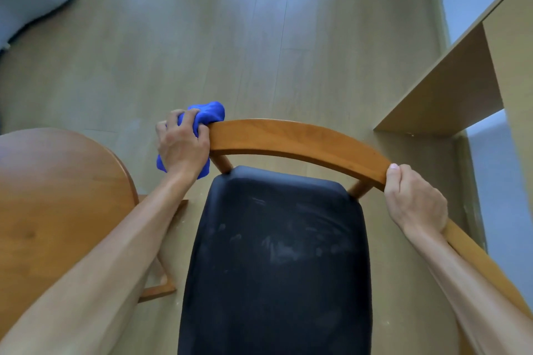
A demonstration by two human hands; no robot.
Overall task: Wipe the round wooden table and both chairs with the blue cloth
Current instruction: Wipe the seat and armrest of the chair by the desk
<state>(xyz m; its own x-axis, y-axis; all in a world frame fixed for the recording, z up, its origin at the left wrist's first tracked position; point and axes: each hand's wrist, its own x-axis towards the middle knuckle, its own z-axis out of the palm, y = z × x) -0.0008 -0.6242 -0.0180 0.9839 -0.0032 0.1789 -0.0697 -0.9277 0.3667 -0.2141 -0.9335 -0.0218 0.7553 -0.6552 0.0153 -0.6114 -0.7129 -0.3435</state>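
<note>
The chair (274, 262) fills the middle of the view, seen from above, and serves as the landmark here. Its dark padded seat (277, 253) carries pale smudges across its surface. To the left of the chair stands the round wooden table (57, 199), its top a warm brown; part of the table's base shows on the floor between the table edge and the seat, crossed by the left forearm. Beyond the chair the pale plank floor (230, 37) stretches away. Up and to the left of the chair, at the corner of the view, lies something soft and grey (a cushion or the edge of a couch; it cannot be told which). To the right of the chair a light wooden desk panel (450, 89) stands on the floor, well apart from the backrest's middle but near its right end. Nothing here serves as a container.

The curved wooden backrest (300, 144) arcs across the far side of the seat. At its left end the left hand (181, 147) grips the blue cloth (207, 114), which is bunched up and pressed against the rail's end; folds of it bulge out above the fingers and a corner hangs below the wrist. At the right end of the backrest the right hand (415, 199) is wrapped round the rail, thumb on top, fingers curled beneath.
</note>
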